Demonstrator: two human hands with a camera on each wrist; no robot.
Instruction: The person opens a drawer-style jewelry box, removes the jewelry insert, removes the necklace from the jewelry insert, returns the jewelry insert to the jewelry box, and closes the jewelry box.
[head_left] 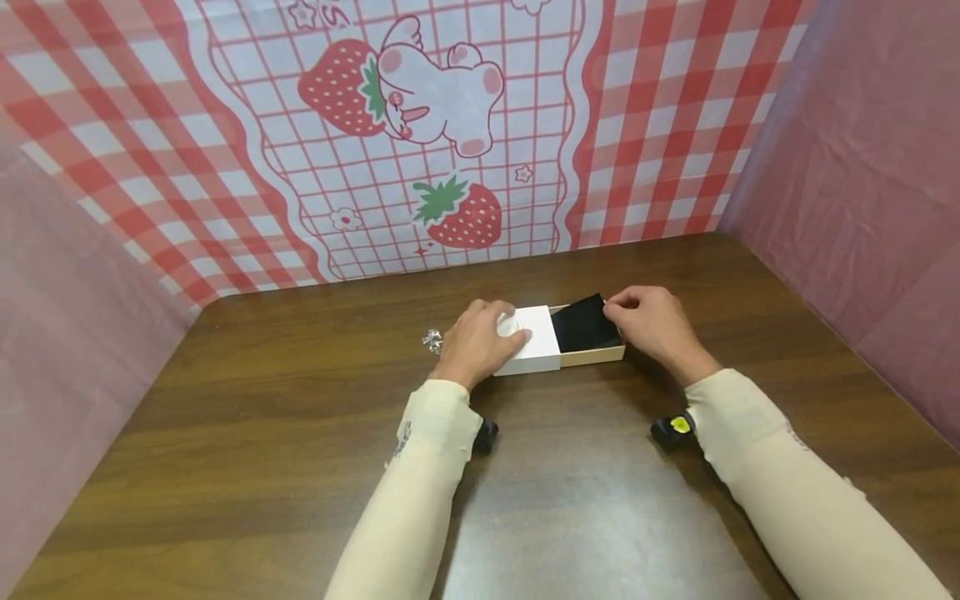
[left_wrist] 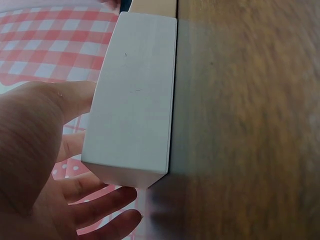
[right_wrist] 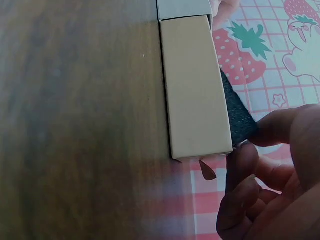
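A white box sleeve [head_left: 542,329] lies on the table with its tan inner drawer [head_left: 592,357] slid partly out to the right. My left hand [head_left: 478,336] rests over the sleeve's left part. Its thumb lies on the top, and in the left wrist view the other fingers [left_wrist: 107,205] extend, spread, past the sleeve's end. A black cloth piece [head_left: 585,325] lies in the drawer with its far right corner raised. Thumb and index finger of my right hand [head_left: 651,321] pinch that corner. A small brown tab [right_wrist: 208,170] sticks out of the drawer's end.
A small shiny silver object [head_left: 432,340] lies just left of my left hand. The brown wooden table [head_left: 300,467] meets a red-and-white strawberry cloth [head_left: 465,217] at the back. Pink cloth walls [head_left: 862,208] stand at both sides.
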